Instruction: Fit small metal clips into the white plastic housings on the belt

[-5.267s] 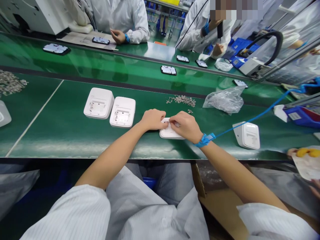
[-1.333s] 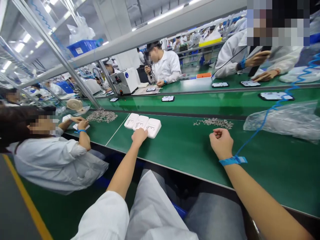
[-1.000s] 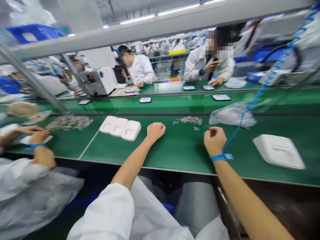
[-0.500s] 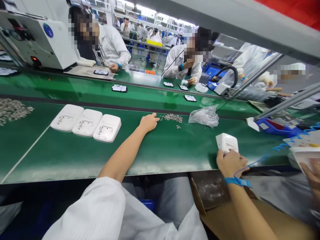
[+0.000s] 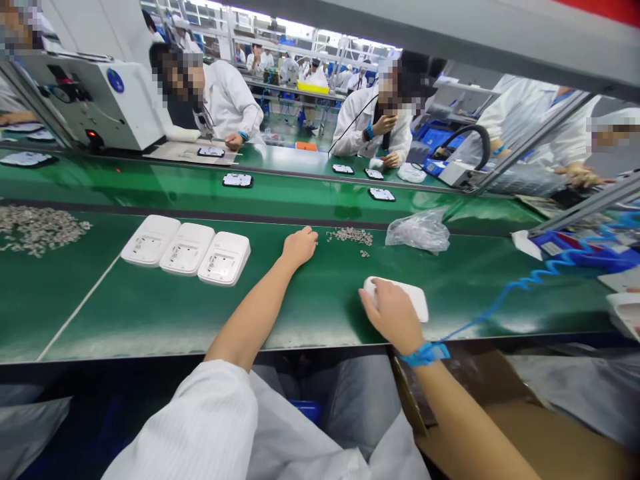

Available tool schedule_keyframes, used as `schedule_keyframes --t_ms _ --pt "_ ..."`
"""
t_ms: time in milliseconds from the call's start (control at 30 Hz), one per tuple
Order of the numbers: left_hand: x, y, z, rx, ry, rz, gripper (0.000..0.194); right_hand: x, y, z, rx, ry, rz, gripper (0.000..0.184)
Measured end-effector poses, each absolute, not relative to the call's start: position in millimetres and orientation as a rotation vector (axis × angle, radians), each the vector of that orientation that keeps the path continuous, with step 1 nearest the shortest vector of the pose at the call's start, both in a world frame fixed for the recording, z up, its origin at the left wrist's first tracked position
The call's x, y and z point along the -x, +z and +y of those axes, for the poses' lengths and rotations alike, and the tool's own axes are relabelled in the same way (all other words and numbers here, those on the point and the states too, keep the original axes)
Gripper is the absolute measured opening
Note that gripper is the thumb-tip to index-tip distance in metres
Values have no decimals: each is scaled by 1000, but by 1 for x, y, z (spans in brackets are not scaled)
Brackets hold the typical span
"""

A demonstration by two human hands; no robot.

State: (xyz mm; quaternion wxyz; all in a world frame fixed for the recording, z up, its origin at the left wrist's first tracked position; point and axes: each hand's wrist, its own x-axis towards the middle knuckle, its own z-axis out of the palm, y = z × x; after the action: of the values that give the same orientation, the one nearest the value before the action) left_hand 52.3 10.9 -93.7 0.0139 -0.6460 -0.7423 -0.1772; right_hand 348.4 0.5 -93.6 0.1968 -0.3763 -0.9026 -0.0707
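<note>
My left hand rests on the green bench with its fingers curled together. It is just left of a small pile of tiny metal parts; whatever its fingertips hold, if anything, is hidden. Under my right hand a white plastic housing lies flat at the bench's near side. The thumb and fingers of that hand grip its left part, partly covering it. Three similar white housings lie in a row to the left, their recessed sides facing up.
A larger heap of metal parts is at far left. A clear plastic bag lies right of the small pile. A blue coiled cord runs from my right wrist strap. Black-edged white units sit beyond; co-workers sit opposite.
My right hand has moved left with the white housing, which now lies flat on the bench instead of being held tilted up. My left hand stays by the small pile.
</note>
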Motion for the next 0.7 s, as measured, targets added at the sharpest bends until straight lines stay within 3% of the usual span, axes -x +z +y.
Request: schedule_keyframes --t_ms 333,500,700 --pt "-43 -90 2 1929 -423 -2340 27 -262 -54 -17 735 109 -2664 23" --pt "-45 -90 6 1937 -379 -2343 25 -258 -39 67 661 426 -2471 14" --pt "-46 -92 8 1926 -356 -2385 20 -221 -70 177 265 350 -2794 18"
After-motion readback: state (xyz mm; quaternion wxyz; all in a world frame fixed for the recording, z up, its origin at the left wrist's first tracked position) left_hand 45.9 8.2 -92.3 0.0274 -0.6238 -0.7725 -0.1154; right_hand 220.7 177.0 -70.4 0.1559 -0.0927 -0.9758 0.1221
